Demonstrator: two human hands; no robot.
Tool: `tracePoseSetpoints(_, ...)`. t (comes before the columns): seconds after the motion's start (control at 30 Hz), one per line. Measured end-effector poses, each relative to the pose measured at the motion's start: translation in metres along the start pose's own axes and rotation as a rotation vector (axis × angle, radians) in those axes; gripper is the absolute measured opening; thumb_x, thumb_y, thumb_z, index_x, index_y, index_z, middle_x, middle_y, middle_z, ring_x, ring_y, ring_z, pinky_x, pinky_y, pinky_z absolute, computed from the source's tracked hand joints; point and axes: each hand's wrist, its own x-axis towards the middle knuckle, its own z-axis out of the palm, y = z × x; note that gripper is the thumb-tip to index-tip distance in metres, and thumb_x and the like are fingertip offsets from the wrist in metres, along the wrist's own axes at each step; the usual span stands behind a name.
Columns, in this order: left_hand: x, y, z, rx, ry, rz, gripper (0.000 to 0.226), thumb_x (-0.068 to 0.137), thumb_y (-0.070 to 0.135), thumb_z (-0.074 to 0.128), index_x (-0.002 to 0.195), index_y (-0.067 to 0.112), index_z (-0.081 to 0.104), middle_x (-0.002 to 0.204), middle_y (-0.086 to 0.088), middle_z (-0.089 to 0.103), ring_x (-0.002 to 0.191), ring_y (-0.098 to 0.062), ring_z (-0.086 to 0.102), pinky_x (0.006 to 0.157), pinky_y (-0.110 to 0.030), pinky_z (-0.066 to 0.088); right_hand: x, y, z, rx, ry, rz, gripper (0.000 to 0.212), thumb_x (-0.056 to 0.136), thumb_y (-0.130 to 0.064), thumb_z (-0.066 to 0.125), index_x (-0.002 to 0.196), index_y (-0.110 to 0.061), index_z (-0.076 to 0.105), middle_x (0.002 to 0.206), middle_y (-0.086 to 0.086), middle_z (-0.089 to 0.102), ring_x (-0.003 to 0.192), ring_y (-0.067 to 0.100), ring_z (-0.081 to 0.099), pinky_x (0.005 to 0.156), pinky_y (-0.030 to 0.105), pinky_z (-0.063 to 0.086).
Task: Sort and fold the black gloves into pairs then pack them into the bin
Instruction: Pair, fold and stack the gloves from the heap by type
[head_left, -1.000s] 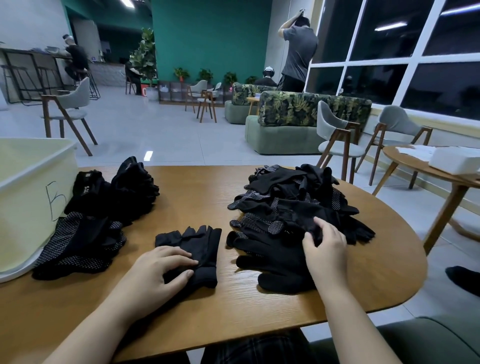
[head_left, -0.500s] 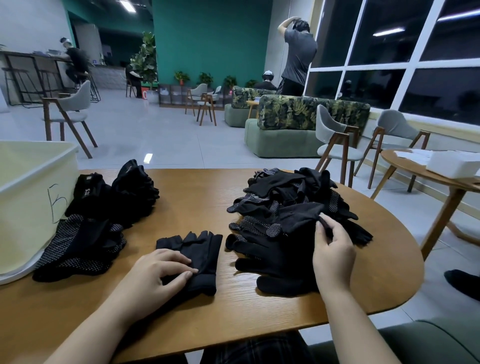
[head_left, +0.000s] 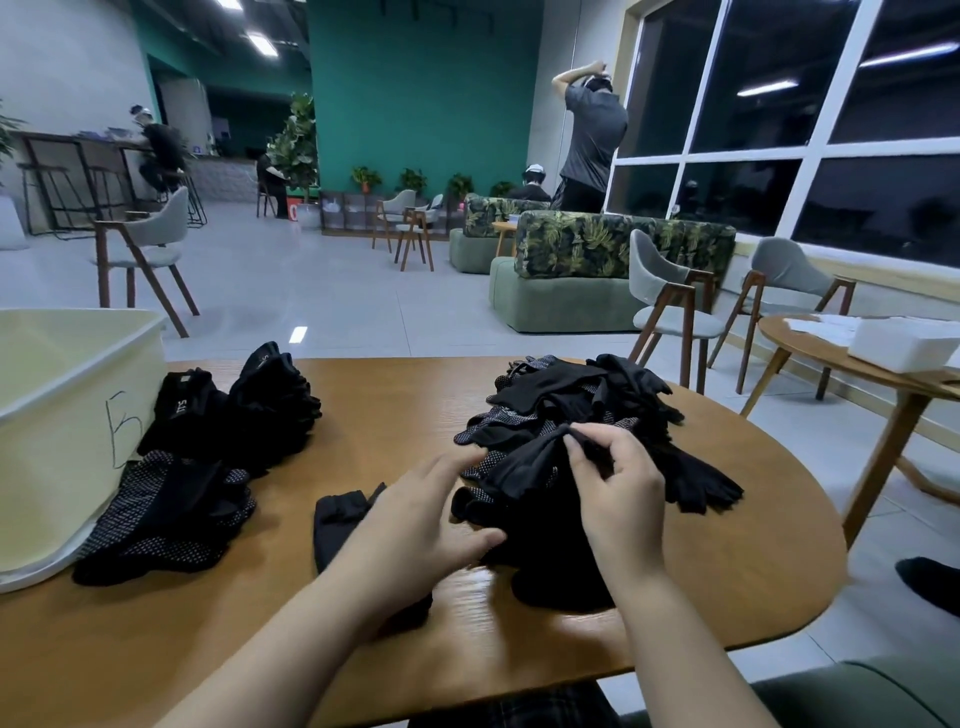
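A loose heap of black gloves (head_left: 582, 410) covers the right half of the wooden table (head_left: 405, 400). My right hand (head_left: 613, 488) pinches a plain black glove (head_left: 530, 462) lifted off the near side of the heap. With its fingers extended, my left hand (head_left: 415, 530) reaches toward that glove above a flat black glove (head_left: 337, 525) lying near the table's middle, and partly hides it. Sorted black gloves sit at the left: a dotted stack (head_left: 166, 514) in front and plain stacks (head_left: 244, 405) behind it.
A pale yellow bin (head_left: 67, 415) marked with a handwritten letter stands at the table's left edge. Chairs (head_left: 670, 306), a second round table (head_left: 862, 358) and sofas stand beyond the table. People are far back in the room.
My left hand left the flat glove and moved right toward the heap. My right hand lifted a glove from the heap's near side and now pinches it higher up.
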Motion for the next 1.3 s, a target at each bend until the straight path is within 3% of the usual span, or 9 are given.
tracePoseSetpoints(0.07,0.02,0.018,0.008,0.066,-0.007,0.025,0.069,0.08,0.049,0.066,0.139,0.038,0.032,0.139,0.021,0.036,0.124,-0.003,0.04,0.103,-0.029,0.035,-0.007,0.002,0.001,0.01,-0.048,0.03,0.009,0.083,-0.01,0.071,0.092,-0.01,0.07,0.088,-0.005,0.067,0.088,0.001,0.059,0.082,0.004,0.042)
tracePoseSetpoints(0.17,0.041,0.026,0.021,0.167,-0.002,0.031,0.041,0.085,0.038,0.061,0.124,0.029,0.054,0.132,0.011,0.047,0.118,-0.012,0.048,0.095,-0.033,0.041,-0.017,0.006,0.001,0.021,-0.13,0.082,0.012,0.084,-0.013,0.071,0.096,-0.015,0.07,0.09,-0.009,0.066,0.089,0.001,0.06,0.083,0.011,0.045)
tracePoseSetpoints(0.3,0.045,0.022,0.027,0.166,0.027,-0.012,0.018,0.088,0.022,0.053,0.104,0.023,0.06,0.114,0.007,0.058,0.106,-0.017,0.054,0.084,-0.032,0.042,-0.019,0.025,-0.008,-0.03,-0.344,0.156,0.043,0.085,-0.018,0.071,0.125,-0.023,0.056,0.118,-0.014,0.059,0.116,-0.001,0.047,0.1,0.009,0.033)
tracePoseSetpoints(0.43,0.041,0.022,0.022,0.098,0.069,-0.079,0.015,0.092,0.019,0.048,0.106,0.024,0.052,0.1,0.005,0.062,0.092,-0.021,0.056,0.075,-0.035,0.044,-0.011,0.053,-0.021,-0.24,-0.569,0.27,0.051,0.091,-0.033,0.062,0.138,-0.023,0.047,0.143,-0.009,0.044,0.142,0.011,0.025,0.115,0.027,0.019)
tracePoseSetpoints(0.53,0.042,0.024,0.016,0.077,0.093,-0.071,0.015,0.093,0.019,0.048,0.105,0.026,0.049,0.089,0.003,0.062,0.082,-0.025,0.056,0.071,-0.038,0.045,-0.007,0.062,-0.027,-0.282,-0.58,0.278,0.038,0.095,-0.031,0.055,0.133,-0.023,0.054,0.142,-0.006,0.046,0.139,0.012,0.031,0.108,0.02,0.021)
tracePoseSetpoints(0.77,0.042,0.031,-0.002,-0.02,0.246,-0.062,0.027,0.087,0.01,0.054,0.092,0.036,0.051,0.076,0.015,0.056,0.073,-0.015,0.052,0.064,-0.032,0.041,-0.013,0.069,-0.022,-0.447,-0.616,0.353,0.044,0.096,-0.036,0.051,0.139,-0.027,0.046,0.149,-0.007,0.038,0.143,0.014,0.023,0.115,0.035,0.023)
tracePoseSetpoints(0.9,0.039,0.03,-0.022,-0.089,0.259,-0.02,0.028,0.081,0.015,0.058,0.089,0.042,0.057,0.085,0.018,0.062,0.084,-0.01,0.061,0.077,-0.036,0.051,-0.011,0.036,-0.019,-0.284,-0.494,0.174,0.049,0.093,-0.027,0.058,0.139,-0.022,0.044,0.134,-0.014,0.044,0.133,0.006,0.034,0.11,0.021,0.024)
tracePoseSetpoints(1.1,0.035,0.033,-0.055,-0.065,0.335,-0.018,0.018,0.085,0.018,0.064,0.098,0.03,0.065,0.096,0.014,0.063,0.09,-0.007,0.059,0.08,-0.036,0.052,-0.018,-0.039,-0.002,0.299,-0.479,0.171,0.026,0.094,-0.035,0.04,0.118,-0.045,0.045,0.118,-0.023,0.056,0.115,-0.01,0.05,0.093,0.009,0.039)
tracePoseSetpoints(1.3,0.025,0.031,-0.08,-0.037,0.357,-0.041,0.015,0.087,0.017,0.064,0.098,0.028,0.065,0.095,0.012,0.063,0.09,0.001,0.057,0.081,-0.021,0.048,-0.025,-0.065,0.028,0.433,-0.47,0.173,0.038,0.09,-0.024,0.06,0.115,-0.044,0.042,0.113,-0.022,0.057,0.11,-0.006,0.055,0.091,0.013,0.044)
